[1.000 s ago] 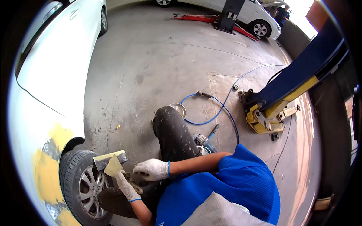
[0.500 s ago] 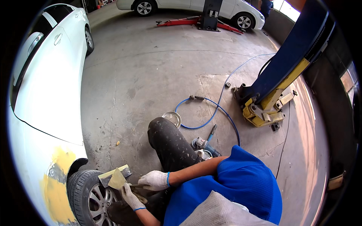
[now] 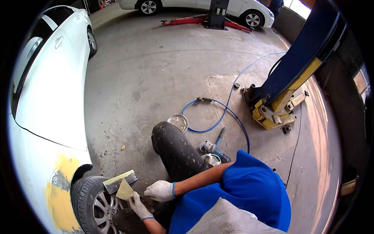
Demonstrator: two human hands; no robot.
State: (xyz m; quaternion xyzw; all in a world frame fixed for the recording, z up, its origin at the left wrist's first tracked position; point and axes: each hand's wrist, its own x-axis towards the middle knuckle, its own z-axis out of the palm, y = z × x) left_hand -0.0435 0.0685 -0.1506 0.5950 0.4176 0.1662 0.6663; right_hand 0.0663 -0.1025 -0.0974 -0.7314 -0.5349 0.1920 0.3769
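Observation:
My gloved left hand [image 3: 139,206] is closed at the narrow end of a putty knife [image 3: 124,190], whose triangular blade is coated pale yellow. Just right of it my gloved right hand [image 3: 160,191] is curled round a thin handle; whether this belongs to the same knife I cannot tell. Behind the blade, next to the tyre [image 3: 85,201], is a wide flat spreader [image 3: 120,181] with a yellow strip along its grey plate. What supports it is unclear. The white car's fender [image 3: 58,195] at the left bears patches of yellow filler and a grey bare spot.
Beside my bent knee are a round metal tin [image 3: 178,123], a blue-bodied power grinder [image 3: 216,150] and a white tub [image 3: 211,159]. A blue air hose [image 3: 243,130] loops across the floor. A blue-and-yellow lift post [image 3: 280,93] stands right; another white car [image 3: 187,3] is at the back.
The putty knife and my left hand have shifted slightly right and down, and my right hand has dropped a little. The spreader keeps its place by the tyre.

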